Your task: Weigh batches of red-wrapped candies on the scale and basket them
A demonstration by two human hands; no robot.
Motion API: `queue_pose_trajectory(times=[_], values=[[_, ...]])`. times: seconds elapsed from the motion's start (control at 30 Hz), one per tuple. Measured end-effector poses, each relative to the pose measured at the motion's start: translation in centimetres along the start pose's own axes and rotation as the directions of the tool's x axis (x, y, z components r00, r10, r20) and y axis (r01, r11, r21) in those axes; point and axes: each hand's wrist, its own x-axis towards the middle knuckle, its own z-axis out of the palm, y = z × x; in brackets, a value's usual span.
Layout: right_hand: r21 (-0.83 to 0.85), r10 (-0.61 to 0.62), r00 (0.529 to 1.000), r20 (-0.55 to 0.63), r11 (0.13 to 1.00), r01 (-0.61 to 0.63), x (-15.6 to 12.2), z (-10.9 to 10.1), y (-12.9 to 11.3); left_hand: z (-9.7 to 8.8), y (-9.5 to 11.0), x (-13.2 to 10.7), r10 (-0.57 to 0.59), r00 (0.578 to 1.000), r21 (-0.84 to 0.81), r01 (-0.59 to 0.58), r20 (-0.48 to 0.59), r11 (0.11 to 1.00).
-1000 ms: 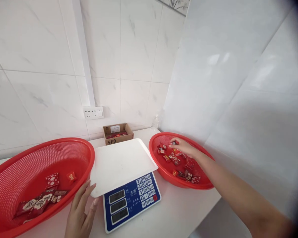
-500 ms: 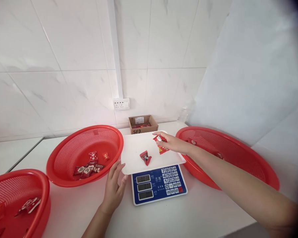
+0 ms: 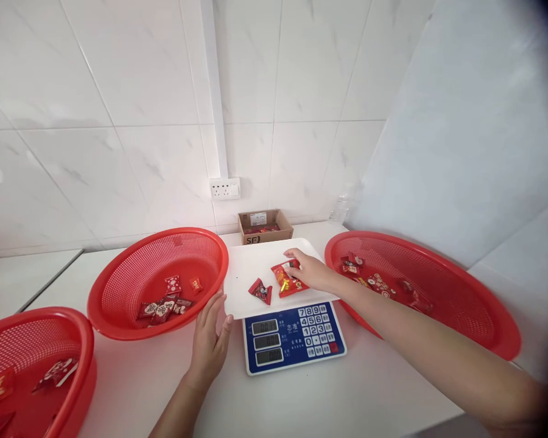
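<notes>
Wall: white shiny tiles [image 3: 155,73], with a plug socket [image 3: 225,189] low down.
Surface: white, with a blue and white scale [image 3: 296,337] in the middle of my clock.
Scale tray [image 3: 246,261]: a big red packet [image 3: 282,283] and a small dark red packet [image 3: 260,291] lie on it, the small one at its 8 o'clock.
Right hand [image 3: 308,269]: half curled over the big red packet; I can't tell if it grips.
Left hand [image 3: 210,340]: open, holding nothing, near the tray's 8 o'clock corner.
Red baskets: at 3 [image 3: 479,304], 9 [image 3: 132,267] and 8 o'clock [image 3: 86,365], with packets inside.
Cardboard box [image 3: 271,235]: 12 o'clock.
</notes>
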Motion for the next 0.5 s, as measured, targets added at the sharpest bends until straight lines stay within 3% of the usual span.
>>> queue_pose_trajectory(times=[0.07,0.23,0.33,0.4,0.47,0.5], values=[[-0.081,-0.063,0.995,-0.078,0.995,0.057,0.1,0.5,0.1,-0.1,-0.2,0.2,-0.012,1.0,0.018,0.012,-0.012,1.0],[0.022,-0.176,0.983,-0.058,0.984,0.177,-0.1,0.1,0.5,-0.5,-0.8,0.7,-0.055,0.997,0.054,0.059,-0.06,0.997],[-0.021,-0.165,0.965,-0.203,0.986,0.164,-0.2,-2.7,2.2,-0.8,-0.8,0.9,-0.073,0.994,0.054,0.077,-0.083,0.996],[-0.069,-0.081,0.955,-0.286,0.996,0.064,-0.6,-5.5,4.6,-0.9,-0.7,1.0,-0.09,0.992,0.049,0.095,-0.086,0.994],[-0.109,0.034,0.964,-0.264,0.992,-0.064,-1.9,-8.3,7.4,-0.9,-0.6,1.1,-0.112,0.991,0.048,0.116,-0.077,0.992],[-0.136,0.099,0.976,-0.196,0.983,-0.127,-2.8,-9.5,8.9,-0.9,-0.6,1.2,-0.123,0.99,0.049,0.127,-0.073,0.991]])
